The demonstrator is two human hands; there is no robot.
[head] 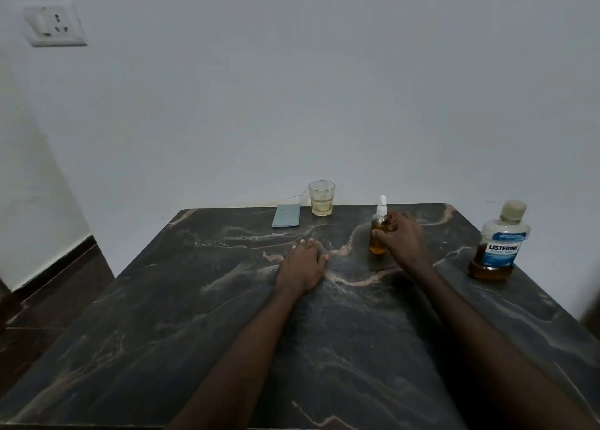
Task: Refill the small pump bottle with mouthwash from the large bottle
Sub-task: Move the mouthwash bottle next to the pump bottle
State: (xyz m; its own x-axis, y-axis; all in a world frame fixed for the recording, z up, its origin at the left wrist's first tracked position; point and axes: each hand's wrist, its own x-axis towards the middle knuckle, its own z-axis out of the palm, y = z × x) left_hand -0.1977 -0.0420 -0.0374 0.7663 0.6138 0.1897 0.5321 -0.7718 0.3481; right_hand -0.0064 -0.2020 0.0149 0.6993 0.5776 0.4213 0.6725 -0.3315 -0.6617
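The small pump bottle (378, 231) stands upright on the dark marble table (201, 316), holding amber liquid, with its white pump top on. My right hand (402, 238) grips its body from the right side. My left hand (303, 262) rests flat on the table, fingers straight, a little left of the small bottle. The large Listerine bottle (500, 244) stands capped near the table's right edge, with amber liquid low in it.
A glass (322, 198) with a little pale liquid stands at the table's back edge. A flat grey-blue packet (286, 215) lies left of the glass. A white wall rises right behind the table. A wall socket (53, 22) is at upper left.
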